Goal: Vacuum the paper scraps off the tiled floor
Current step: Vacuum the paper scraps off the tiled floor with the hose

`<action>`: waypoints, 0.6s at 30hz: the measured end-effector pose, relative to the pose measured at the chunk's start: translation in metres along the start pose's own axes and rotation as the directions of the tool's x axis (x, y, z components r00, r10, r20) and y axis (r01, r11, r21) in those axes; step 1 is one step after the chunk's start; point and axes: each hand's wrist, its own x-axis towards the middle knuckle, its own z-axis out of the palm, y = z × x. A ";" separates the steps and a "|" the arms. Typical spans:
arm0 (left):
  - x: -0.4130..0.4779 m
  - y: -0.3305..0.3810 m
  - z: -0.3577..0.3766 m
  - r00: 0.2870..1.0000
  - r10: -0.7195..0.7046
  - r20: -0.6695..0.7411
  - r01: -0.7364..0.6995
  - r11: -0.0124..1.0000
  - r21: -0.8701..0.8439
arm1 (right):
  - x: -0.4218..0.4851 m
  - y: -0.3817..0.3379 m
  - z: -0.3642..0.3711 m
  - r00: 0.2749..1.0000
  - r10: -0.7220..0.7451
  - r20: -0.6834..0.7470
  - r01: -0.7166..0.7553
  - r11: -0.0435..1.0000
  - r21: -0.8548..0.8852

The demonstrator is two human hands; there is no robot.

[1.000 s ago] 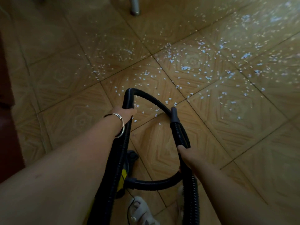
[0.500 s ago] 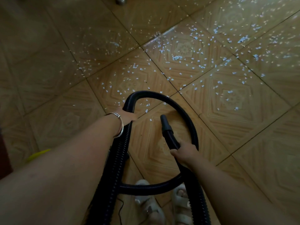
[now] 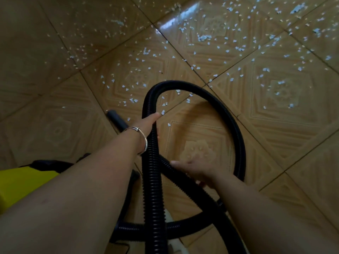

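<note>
Small white paper scraps (image 3: 201,37) lie scattered over the tan patterned tiles ahead, densest at the top right, with a few near the hose. A black ribbed vacuum hose (image 3: 233,118) curves in a big loop in front of me. My left hand (image 3: 148,123), with a silver bangle on its wrist, grips the hose where it rises into the loop. My right hand (image 3: 194,169) is closed on the hose's end section, which crosses behind the upright part. Its smooth black nozzle end (image 3: 114,115) pokes out to the left past my left wrist, just above the floor.
The yellow and black vacuum body (image 3: 23,182) sits at the lower left under my left forearm. More hose (image 3: 139,227) runs across the floor near my feet, where part of a pale sandal (image 3: 169,216) shows. Open tiled floor (image 3: 302,162) lies to the right.
My right hand has swung the nozzle end from pointing forward to pointing left, behind my left wrist. The view has tilted down, bringing the yellow vacuum body in. The left hand keeps its grip.
</note>
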 end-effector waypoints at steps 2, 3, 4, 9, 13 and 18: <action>0.015 -0.013 0.005 0.999 0.016 -0.029 -0.014 0.999 0.050 | 0.020 0.003 0.001 0.998 -0.034 0.045 0.037 0.996 -0.077; 0.022 -0.018 0.007 0.998 0.037 -0.060 -0.030 0.994 0.105 | 0.028 0.003 0.000 0.997 -0.063 0.042 0.067 0.992 -0.109; 0.030 -0.023 0.010 0.994 0.068 -0.088 -0.054 0.986 0.157 | 0.036 0.000 -0.003 0.994 -0.098 0.043 0.103 0.985 -0.136; 0.061 -0.049 0.028 0.989 0.144 -0.020 -0.144 0.989 -0.014 | 0.076 -0.013 -0.020 0.967 -0.205 0.153 0.243 0.923 -0.297; 0.097 -0.055 0.038 0.972 0.224 -0.074 -0.230 0.969 -0.093 | 0.105 -0.005 -0.048 0.986 -0.142 0.086 0.162 0.937 -0.310; 0.137 -0.068 0.037 0.950 0.270 -0.157 -0.252 0.960 0.124 | 0.132 0.016 -0.097 0.988 -0.150 0.038 0.152 0.896 -0.416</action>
